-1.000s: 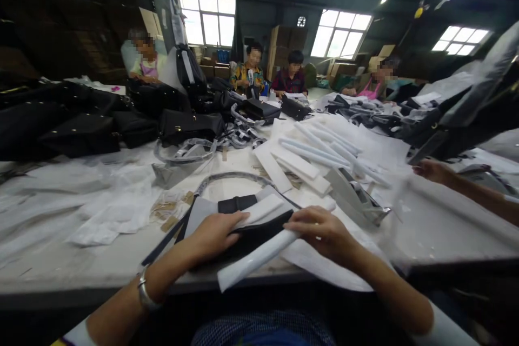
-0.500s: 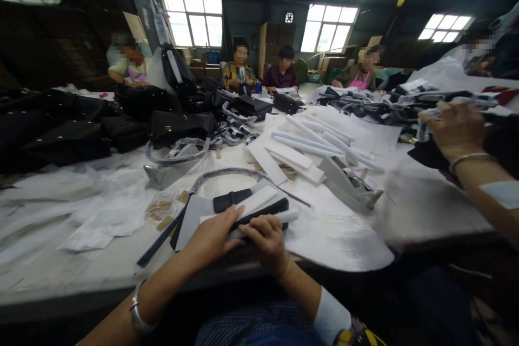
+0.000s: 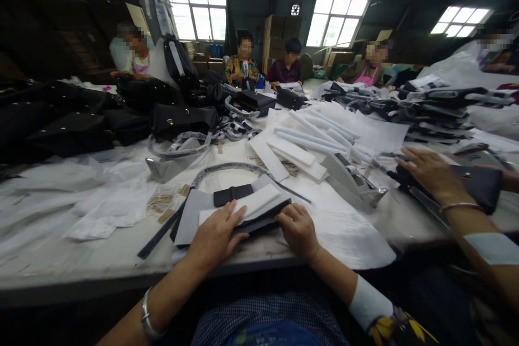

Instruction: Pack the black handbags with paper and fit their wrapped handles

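A flat black bag piece with a white foam strip laid over it lies at the near edge of the table. My left hand rests flat on its left part, fingers stretched over the white strip. At its right end my right hand presses down with the fingers curled, and I cannot see what is under them. A black strap runs out to the left from under the piece.
White foam strips and paper sheets cover the table's middle. Black handbags are piled at the left and back. A co-worker's hand rests on a black bag at right. Several people sit at the far side.
The long white roll that my right hand held a second ago is gone from it. That hand has moved to the right end of the black piece. The co-worker's hand came down onto a bag.
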`<state>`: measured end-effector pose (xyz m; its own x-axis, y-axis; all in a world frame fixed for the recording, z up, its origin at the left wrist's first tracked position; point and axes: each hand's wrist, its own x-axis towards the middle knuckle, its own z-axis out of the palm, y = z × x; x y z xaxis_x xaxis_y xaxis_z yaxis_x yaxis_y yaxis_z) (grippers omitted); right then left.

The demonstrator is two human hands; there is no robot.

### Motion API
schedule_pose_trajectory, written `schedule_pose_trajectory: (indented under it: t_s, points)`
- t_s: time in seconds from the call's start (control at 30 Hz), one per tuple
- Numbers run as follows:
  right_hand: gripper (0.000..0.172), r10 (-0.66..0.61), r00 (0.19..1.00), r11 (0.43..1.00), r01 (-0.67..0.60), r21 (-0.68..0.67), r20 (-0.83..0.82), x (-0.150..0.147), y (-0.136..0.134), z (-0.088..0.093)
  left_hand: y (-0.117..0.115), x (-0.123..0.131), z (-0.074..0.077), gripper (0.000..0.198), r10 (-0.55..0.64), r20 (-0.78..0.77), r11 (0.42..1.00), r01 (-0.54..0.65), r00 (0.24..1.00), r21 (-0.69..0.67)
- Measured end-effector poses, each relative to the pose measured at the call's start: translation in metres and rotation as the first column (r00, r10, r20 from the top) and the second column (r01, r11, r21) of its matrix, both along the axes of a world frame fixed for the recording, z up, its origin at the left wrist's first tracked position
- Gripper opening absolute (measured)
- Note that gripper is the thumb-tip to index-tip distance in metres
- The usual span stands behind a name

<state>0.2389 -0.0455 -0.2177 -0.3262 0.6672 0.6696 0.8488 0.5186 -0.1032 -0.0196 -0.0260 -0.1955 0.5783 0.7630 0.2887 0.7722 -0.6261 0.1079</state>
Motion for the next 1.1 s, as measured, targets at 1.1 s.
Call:
schedule_pose_trajectory:
  t_s: [1.1]
  points:
    - [0.011,-0.322,0.565,0.661,-0.440,-0.608,-0.760,-0.025,-0.062,0.018,-0.007,0.033,-0.032,0.050,0.028,-0.059,0.982,-0.017,0.998,0.188]
